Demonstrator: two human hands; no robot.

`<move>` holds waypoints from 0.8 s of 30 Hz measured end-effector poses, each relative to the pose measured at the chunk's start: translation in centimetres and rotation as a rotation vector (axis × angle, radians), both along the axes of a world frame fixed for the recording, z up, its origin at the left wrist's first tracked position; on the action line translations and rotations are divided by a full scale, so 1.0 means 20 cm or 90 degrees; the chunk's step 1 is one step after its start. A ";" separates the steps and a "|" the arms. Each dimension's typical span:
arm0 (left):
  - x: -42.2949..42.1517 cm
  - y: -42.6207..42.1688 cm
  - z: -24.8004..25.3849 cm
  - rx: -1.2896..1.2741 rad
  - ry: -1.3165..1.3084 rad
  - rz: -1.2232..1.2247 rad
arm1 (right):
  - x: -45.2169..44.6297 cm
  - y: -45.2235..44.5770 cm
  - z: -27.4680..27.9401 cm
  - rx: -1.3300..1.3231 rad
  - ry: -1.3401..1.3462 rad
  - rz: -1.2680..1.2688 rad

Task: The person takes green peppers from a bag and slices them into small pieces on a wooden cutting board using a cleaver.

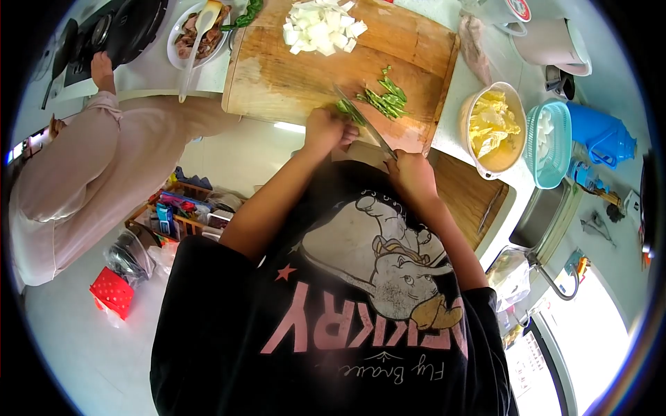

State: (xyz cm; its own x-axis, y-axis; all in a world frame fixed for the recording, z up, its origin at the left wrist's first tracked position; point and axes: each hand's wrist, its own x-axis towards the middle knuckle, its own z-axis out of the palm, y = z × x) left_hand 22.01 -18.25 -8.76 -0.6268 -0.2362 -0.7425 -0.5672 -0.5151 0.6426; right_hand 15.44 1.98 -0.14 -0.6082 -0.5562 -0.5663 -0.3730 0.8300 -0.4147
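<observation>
My right hand [414, 173] is closed round the handle of a kitchen knife [368, 125], whose blade slants up and left over the near edge of the wooden cutting board [277, 76]. Beside the blade, my left hand [327, 130] has its fingers curled and pressed onto a small bunch of green vegetable [349, 111]; the fingers partly hide it. Cut green pieces [387, 98] lie in a loose pile just right of the blade. Farther back on the board sits a heap of white cubes [322, 28].
Left of the board, a plate of meat [186, 43] holds a white spoon [206, 19]. On the right stand a bowl of yellow-green leaves [494, 125], a turquoise basket [558, 163] and a sink [548, 215]. Another person [90, 159] reaches toward a dark pan at far left.
</observation>
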 end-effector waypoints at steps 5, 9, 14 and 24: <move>-0.01 -0.03 0.03 -0.138 -0.047 -0.131 | -0.01 0.00 -0.04 0.033 -0.033 0.034; -0.05 -0.11 0.14 -0.297 -0.089 -0.278 | -0.04 -0.03 -0.04 0.069 -0.053 0.030; -0.01 -0.13 0.01 -0.457 -0.151 -0.356 | -0.03 -0.11 -0.09 0.093 -0.054 0.039; 0.01 -0.10 0.08 -0.422 -0.123 -0.334 | -0.07 -0.27 -0.09 0.020 -0.031 -0.036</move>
State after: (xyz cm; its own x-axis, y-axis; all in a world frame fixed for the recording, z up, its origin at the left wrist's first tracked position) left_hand 22.23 -20.18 -7.23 -0.6533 -0.3737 -0.6584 -0.7565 0.2898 0.5862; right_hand 14.10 -3.46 -2.00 -0.6099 -0.5033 -0.6121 -0.3052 0.8620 -0.4047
